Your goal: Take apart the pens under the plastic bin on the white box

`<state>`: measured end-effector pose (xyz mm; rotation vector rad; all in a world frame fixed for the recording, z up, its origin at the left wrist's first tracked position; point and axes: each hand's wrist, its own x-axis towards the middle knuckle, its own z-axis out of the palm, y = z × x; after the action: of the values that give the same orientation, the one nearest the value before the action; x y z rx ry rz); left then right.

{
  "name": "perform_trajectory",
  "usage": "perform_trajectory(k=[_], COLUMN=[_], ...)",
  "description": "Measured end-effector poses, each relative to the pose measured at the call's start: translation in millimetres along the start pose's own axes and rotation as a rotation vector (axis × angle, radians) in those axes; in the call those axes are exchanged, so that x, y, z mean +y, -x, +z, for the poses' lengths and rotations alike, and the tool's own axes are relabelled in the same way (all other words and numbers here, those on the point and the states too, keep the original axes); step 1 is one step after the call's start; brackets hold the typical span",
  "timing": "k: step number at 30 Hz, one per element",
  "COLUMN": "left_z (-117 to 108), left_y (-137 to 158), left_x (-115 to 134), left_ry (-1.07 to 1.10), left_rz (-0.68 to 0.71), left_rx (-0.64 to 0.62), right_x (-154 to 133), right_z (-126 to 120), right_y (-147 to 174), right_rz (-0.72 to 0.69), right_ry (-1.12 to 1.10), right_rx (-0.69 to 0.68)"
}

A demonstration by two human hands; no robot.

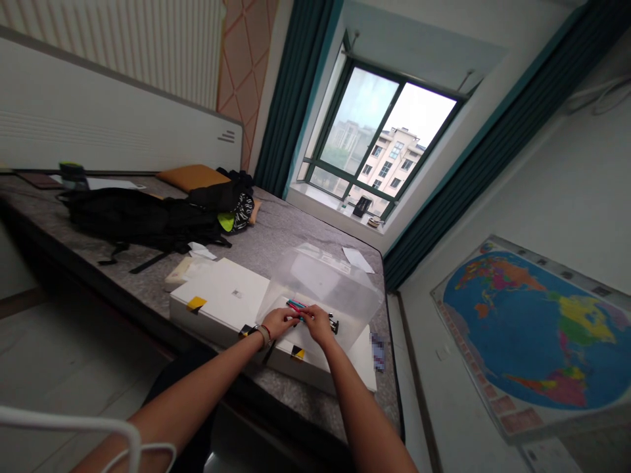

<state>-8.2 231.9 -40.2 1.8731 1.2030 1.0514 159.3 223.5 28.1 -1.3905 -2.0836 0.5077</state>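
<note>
My left hand (280,323), with bands around its wrist, is closed, its fingertips meeting the other hand's. My right hand (318,323) is also closed. Between and just beyond the fingertips show slim coloured pens (296,305), red and teal; my fingers partly cover them, so I cannot tell which hand grips which one. Both hands are over an open translucent plastic case (320,272), its lid raised at the back. Small black items (335,324) lie just right of my right hand. Under the case are white boxes (221,289) with yellow and black tape.
The boxes rest on a grey-covered bed (296,223). A black backpack (142,213) and an orange cushion-like item (192,176) lie at the left. White paper (358,259) is behind the case. A white cable (73,420) crosses the lower left.
</note>
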Motion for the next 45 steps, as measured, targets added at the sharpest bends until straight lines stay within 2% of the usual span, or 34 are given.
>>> perform_trajectory(k=[4, 9, 11, 13, 16, 18, 21, 26, 33, 37, 41, 45], left_z=[1, 0, 0, -1, 0, 1, 1, 1, 0, -2, -4, -4], left_y=[0, 0, 1, 1, 0, 0, 1, 3, 1, 1, 2, 2], left_x=[-2, -1, 0, 1, 2, 2, 3, 5, 4, 5, 6, 8], left_ry=[0.004, -0.004, -0.001, -0.004, -0.008, -0.004, 0.007, 0.022, -0.019, -0.048, -0.065, -0.074], left_rz=[-0.005, -0.013, 0.003, -0.007, -0.067, -0.098, -0.116, -0.120, -0.064, -0.046, -0.054, -0.080], left_rx=[-0.003, 0.001, 0.005, 0.012, 0.018, 0.034, 0.052, 0.039, 0.040, 0.042, 0.050, 0.043], right_x=[5, 11, 15, 20, 26, 28, 27, 15, 2, 4, 7, 3], right_z=[5, 8, 5, -2, -14, -20, -24, -13, 8, 15, 13, -4], right_y=[2, 4, 2, -1, -5, -7, -7, -13, -32, -37, -41, -47], right_rz=[0.058, 0.015, 0.052, 0.147, 0.255, 0.260, 0.229, 0.186, 0.122, 0.112, 0.112, 0.133], right_ry=[-0.025, -0.092, -0.137, -0.158, -0.046, 0.104, 0.317, 0.501, 0.655, 0.659, 0.556, 0.214], right_rx=[0.032, 0.029, 0.091, 0.211, 0.318, 0.246, 0.023, -0.192, -0.265, -0.280, -0.186, 0.074])
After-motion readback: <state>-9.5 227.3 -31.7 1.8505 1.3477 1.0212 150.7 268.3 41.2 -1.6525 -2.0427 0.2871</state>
